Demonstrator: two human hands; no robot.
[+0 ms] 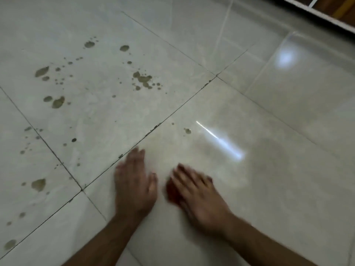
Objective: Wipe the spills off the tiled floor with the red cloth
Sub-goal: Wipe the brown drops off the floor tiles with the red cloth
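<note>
Head | red cloth [172, 191] under right hand [199, 198] | left hand [134, 186] flat

Red cloth under a hand, brown spills across the pale tiled floor

The red cloth [172, 191] shows only as a blurred dark-red patch at the lower middle, mostly covered by the right hand [199, 196] pressing on it. Brownish spills [143, 79], in blotches and small droplets, scatter over the glossy tiled floor [269, 116] to the left and upper left, with one small drop beyond the cloth.
</note>
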